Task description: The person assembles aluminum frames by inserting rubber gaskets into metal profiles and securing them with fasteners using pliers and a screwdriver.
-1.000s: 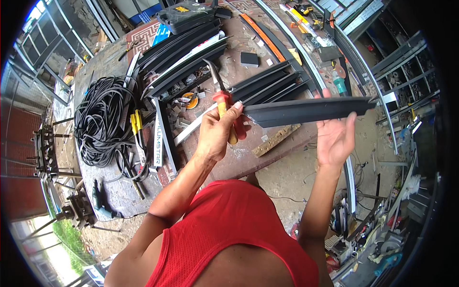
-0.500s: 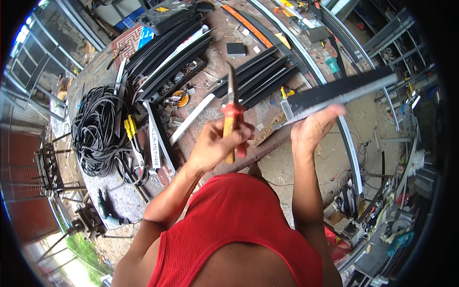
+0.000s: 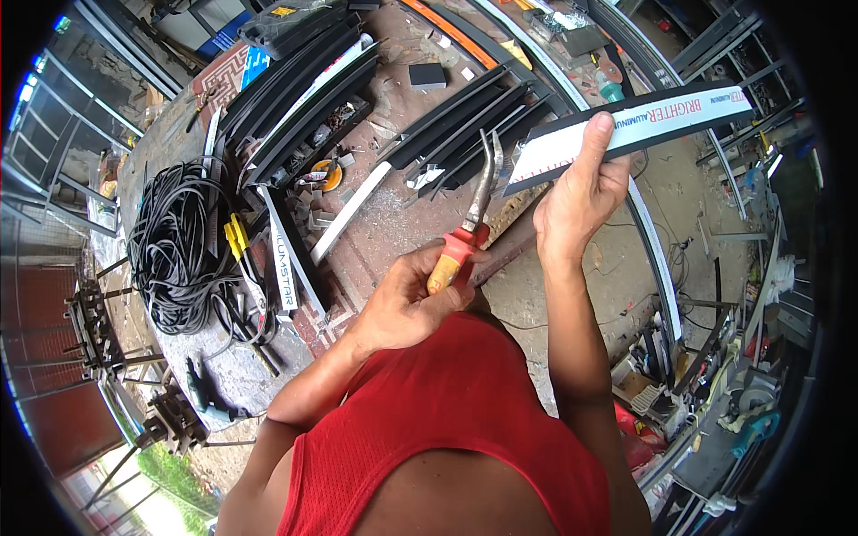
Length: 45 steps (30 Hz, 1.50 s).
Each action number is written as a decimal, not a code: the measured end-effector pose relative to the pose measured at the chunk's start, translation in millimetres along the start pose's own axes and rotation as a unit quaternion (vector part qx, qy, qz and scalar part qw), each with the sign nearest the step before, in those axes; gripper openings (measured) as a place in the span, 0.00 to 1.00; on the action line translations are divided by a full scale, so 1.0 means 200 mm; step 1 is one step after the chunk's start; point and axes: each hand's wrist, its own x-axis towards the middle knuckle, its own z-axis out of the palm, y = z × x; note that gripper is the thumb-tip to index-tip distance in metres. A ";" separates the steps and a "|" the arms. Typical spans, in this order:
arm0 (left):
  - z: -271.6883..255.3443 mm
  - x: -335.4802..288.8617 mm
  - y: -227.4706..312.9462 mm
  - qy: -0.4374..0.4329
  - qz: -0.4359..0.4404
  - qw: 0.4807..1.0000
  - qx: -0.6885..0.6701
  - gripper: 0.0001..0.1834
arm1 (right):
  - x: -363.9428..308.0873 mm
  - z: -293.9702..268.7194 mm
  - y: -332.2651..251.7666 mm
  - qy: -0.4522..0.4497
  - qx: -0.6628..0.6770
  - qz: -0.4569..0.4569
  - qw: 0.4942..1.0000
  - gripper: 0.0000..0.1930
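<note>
My left hand (image 3: 409, 299) is wrapped round the red and yellow handles of long-nose pliers (image 3: 483, 192). The plier jaws point away from me and stand slightly apart, with nothing between them. In my right hand (image 3: 583, 201) is a short black aluminium profile (image 3: 643, 127) with white printed film on its face. My thumb presses on the film while the fingers go round the lower edge. The profile's angled left end is close to the plier tips, not touching them. Beyond the pliers, several cut black profiles (image 3: 469, 116) lie on the workbench (image 3: 357, 234).
A coil of black cable (image 3: 179, 255) with yellow connectors lies on the left of the bench. More long black profiles (image 3: 299, 98) are stacked behind it. An angle grinder (image 3: 609, 82) rests at the far right. Tools and scraps crowd the lower right (image 3: 715, 438).
The profile has turned in my right hand, so its white film faces me. My left hand has moved slightly down and right, and the pliers now tilt rightward with their jaws apart.
</note>
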 end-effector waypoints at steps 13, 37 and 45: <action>-0.01 0.04 -0.02 0.026 0.051 0.993 0.107 0.17 | -0.03 0.03 0.03 -0.008 -0.029 0.006 1.000 0.13; -0.10 0.21 -0.40 0.126 -0.063 0.937 0.319 0.14 | -0.14 -0.17 0.58 0.043 -0.082 0.083 0.992 0.16; -0.53 -0.10 -0.82 0.274 -0.175 0.888 0.325 0.12 | 0.28 -0.41 0.49 0.163 -0.121 0.148 0.968 0.20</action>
